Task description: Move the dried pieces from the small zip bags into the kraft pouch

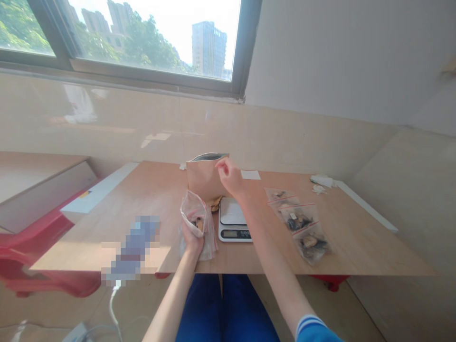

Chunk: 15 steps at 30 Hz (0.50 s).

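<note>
This looks like a small packing room on an upper floor: the tabletop (356,247) carries a digital scale (231,221) and zip bags (302,225), with a window (142,42) beyond it showing towers (208,50).

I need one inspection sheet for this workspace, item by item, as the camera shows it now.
Surface: plywood tabletop.
Job's things: digital scale, kraft paper pouch, brown dried pieces beside the scale, three filled zip bags at right.
Clutter: white paper sheet, white scraps, pixelated object.
Grips: left hand shut on open zip bag; right hand at the pouch's edge, hold unclear.
Cables: white cable below the table.
Surroundings: window, tiled wall, red plastic furniture.
</note>
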Motion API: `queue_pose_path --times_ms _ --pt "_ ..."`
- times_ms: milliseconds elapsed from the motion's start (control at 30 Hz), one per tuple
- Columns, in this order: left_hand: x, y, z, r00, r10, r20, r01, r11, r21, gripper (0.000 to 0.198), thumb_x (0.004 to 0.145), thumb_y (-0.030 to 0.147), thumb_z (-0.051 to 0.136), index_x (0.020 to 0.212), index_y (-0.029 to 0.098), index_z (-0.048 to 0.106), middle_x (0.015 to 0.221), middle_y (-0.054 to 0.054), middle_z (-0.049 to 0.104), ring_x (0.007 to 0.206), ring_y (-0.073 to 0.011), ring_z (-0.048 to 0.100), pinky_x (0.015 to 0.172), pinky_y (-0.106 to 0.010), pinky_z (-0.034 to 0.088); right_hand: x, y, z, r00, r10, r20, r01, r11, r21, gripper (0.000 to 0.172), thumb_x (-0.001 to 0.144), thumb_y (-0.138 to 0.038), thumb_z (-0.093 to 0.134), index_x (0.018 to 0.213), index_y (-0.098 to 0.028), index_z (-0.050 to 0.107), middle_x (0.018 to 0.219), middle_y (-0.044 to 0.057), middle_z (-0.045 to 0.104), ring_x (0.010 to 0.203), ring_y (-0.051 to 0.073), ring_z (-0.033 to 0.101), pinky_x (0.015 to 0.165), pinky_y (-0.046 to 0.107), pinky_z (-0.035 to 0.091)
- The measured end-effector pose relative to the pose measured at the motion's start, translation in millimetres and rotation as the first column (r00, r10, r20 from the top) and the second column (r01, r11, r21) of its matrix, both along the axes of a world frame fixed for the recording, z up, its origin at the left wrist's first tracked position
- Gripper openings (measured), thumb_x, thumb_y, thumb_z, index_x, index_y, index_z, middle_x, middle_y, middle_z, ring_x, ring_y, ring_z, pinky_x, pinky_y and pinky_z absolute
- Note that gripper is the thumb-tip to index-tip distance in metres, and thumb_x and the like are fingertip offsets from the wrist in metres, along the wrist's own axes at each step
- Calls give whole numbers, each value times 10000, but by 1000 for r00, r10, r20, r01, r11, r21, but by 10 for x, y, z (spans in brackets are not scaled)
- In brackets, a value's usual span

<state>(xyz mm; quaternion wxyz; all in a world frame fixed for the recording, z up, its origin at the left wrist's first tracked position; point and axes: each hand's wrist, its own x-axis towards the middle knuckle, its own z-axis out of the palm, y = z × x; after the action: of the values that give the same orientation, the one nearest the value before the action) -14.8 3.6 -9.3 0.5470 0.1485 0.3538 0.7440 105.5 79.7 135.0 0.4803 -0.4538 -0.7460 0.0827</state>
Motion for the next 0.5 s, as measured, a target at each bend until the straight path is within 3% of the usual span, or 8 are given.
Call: queue_pose_path --times_ms 67,133,233,333,500 --pt "1 -2 6 1000 -4 11 4 1000 -1 204 716 355 546 800 175 594 562 -19 577 425 -138 514 371 -243 388 68 -103 -298 977 59 204 -30 989 -144 246 803 -57 351 820 -172 567 871 34 585 793 135 541 735 239 424" --pt "2 -4 8 1000 -8 15 8 1000 0 186 720 338 538 801 180 592 554 -19 574 409 -138 504 353 -240 370 109 -194 -561 887 131 444 1 959 -285 276 792 -41 378 897 -154 606 972 62 602 901 146 551 810 250 418" --pt "2 -9 5 1000 -12 9 12 1000 4 175 718 317 527 811 185 594 554 -14 575 395 -137 490 335 -240 351 110 -297 -820 796 188 576 37 934 -356 314 755 -68 502 1042 -136 612 1073 93 599 1002 189 532 890 291 397" --pt "9 -8 4 1000 -8 -10 8 1000 1 160 720 309 519 796 191 594 559 -7 578 427 -136 506 367 -239 381 40 -347 -931 748 190 636 75 928 -366 353 735 -93 571 1085 -126 608 1149 130 565 1063 241 496 923 344 384" --pt "29 -3 5 996 -26 -86 26 1000 -4 187 759 342 493 754 195 607 554 -21 585 518 -151 558 491 -261 467 -157 -319 -962 708 124 695 170 925 -339 309 842 -52 417 1059 -123 625 1160 184 544 1074 279 478 903 393 386"
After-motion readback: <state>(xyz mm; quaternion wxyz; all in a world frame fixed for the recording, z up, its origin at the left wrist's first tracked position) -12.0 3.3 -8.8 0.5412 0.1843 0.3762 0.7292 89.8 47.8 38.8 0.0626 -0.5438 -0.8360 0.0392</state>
